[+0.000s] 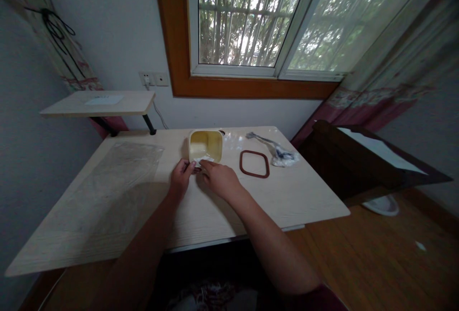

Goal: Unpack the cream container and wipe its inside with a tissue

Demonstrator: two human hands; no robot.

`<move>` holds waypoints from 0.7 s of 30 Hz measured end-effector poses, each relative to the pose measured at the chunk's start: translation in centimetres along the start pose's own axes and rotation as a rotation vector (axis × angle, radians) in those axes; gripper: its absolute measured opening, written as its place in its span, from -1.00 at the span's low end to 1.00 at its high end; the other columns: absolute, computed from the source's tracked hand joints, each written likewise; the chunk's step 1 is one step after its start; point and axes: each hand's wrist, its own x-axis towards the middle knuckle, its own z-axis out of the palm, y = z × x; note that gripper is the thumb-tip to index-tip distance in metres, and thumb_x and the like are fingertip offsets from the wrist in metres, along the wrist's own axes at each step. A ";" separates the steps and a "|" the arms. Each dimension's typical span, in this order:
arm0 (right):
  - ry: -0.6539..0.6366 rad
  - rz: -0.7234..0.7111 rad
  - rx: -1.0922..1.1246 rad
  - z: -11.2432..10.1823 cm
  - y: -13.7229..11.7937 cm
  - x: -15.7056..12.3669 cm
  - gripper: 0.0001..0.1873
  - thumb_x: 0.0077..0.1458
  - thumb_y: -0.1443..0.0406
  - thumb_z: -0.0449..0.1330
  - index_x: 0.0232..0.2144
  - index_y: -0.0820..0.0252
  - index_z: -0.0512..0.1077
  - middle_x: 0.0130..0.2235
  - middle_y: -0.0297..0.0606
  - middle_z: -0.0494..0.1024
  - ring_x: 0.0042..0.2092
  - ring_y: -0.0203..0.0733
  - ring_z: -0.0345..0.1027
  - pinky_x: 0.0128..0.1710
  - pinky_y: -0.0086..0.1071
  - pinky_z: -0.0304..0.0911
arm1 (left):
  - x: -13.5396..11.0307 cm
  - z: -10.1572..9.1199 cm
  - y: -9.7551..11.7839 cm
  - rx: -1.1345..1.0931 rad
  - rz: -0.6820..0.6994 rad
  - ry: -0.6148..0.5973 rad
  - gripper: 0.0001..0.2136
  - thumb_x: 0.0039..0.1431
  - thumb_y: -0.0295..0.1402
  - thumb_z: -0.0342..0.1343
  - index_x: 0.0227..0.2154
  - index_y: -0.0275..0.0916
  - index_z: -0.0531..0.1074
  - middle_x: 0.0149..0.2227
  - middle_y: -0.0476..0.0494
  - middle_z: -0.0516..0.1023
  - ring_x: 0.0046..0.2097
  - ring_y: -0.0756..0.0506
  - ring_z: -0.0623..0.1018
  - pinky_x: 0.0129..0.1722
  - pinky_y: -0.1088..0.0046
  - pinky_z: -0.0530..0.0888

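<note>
A pale yellow square container (205, 145) stands open on the light wooden table (143, 205). My left hand (180, 177) and my right hand (219, 177) meet just in front of its near edge. Both have their fingers pinched on a small white thing (202, 161) lying against the container; I cannot make out what it is. A dark red rectangular sealing ring (254, 163) lies flat to the right of my right hand. Beyond it sits a crumpled clear bag with dark contents (278, 154).
A clear plastic sheet (125, 167) lies on the table's left half. A raised shelf (98, 103) stands at the back left. A dark wooden piece of furniture (358, 158) sits right of the table, under the window (251, 19).
</note>
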 end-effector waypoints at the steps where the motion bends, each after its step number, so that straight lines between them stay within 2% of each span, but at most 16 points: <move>1: 0.004 0.030 -0.017 0.1 0.3 0.0 -0.54 0.34 0.26 0.00 0.25 0.06 0.28 0.11 -0.08 0.57 -0.01 0.01 0.54 -0.07 -0.18 0.40 | 0.0 0.1 0.1 0.002 -0.003 -0.001 -0.67 0.14 -0.05 0.25 -0.34 -0.22 0.37 -0.42 -0.04 0.59 -0.36 -0.08 0.62 -0.24 0.37 0.55; 5: 0.022 0.116 -0.078 0.5 1.2 0.1 -0.54 0.31 0.33 -0.01 0.22 0.13 0.33 0.10 -0.03 0.57 -0.05 0.05 0.57 -0.10 -0.15 0.42 | -0.1 0.3 0.4 -0.007 -0.011 0.001 -0.67 0.14 -0.05 0.25 -0.35 -0.22 0.37 -0.44 -0.04 0.59 -0.39 -0.08 0.62 -0.27 0.37 0.55; 10: 0.004 0.010 -0.055 0.6 1.0 0.1 -0.46 0.28 0.30 0.03 0.29 0.07 0.26 0.18 -0.08 0.52 -0.01 0.04 0.55 -0.08 -0.16 0.42 | 0.0 0.2 0.2 0.020 0.004 0.007 -0.67 0.13 -0.05 0.26 -0.35 -0.21 0.37 -0.43 -0.04 0.59 -0.39 -0.08 0.63 -0.29 0.38 0.55; 12: -0.016 0.009 -0.059 0.4 1.1 0.1 -0.45 0.29 0.29 0.02 0.32 0.06 0.23 0.19 -0.08 0.51 0.02 0.03 0.54 -0.06 -0.16 0.42 | -0.1 0.2 0.2 0.020 0.007 0.003 -0.67 0.13 -0.05 0.25 -0.36 -0.21 0.36 -0.43 -0.04 0.60 -0.39 -0.08 0.63 -0.29 0.38 0.55; 16: -0.062 0.081 -0.122 0.0 1.9 0.2 -0.47 0.30 0.36 -0.03 0.29 0.09 0.27 0.14 -0.02 0.55 0.00 0.04 0.55 -0.05 -0.14 0.41 | -0.1 0.2 0.4 0.033 0.012 0.008 -0.68 0.15 -0.06 0.24 -0.35 -0.21 0.37 -0.44 -0.04 0.60 -0.38 -0.08 0.63 -0.27 0.39 0.55; 21: -0.054 0.108 -0.184 -0.6 2.6 0.5 -0.51 0.31 0.39 -0.04 0.22 0.09 0.36 0.05 0.00 0.60 -0.03 0.08 0.57 -0.08 -0.12 0.43 | -0.3 0.5 0.7 0.044 0.016 0.000 -0.67 0.13 -0.04 0.25 -0.37 -0.21 0.37 -0.46 -0.04 0.60 -0.39 -0.09 0.63 -0.30 0.39 0.54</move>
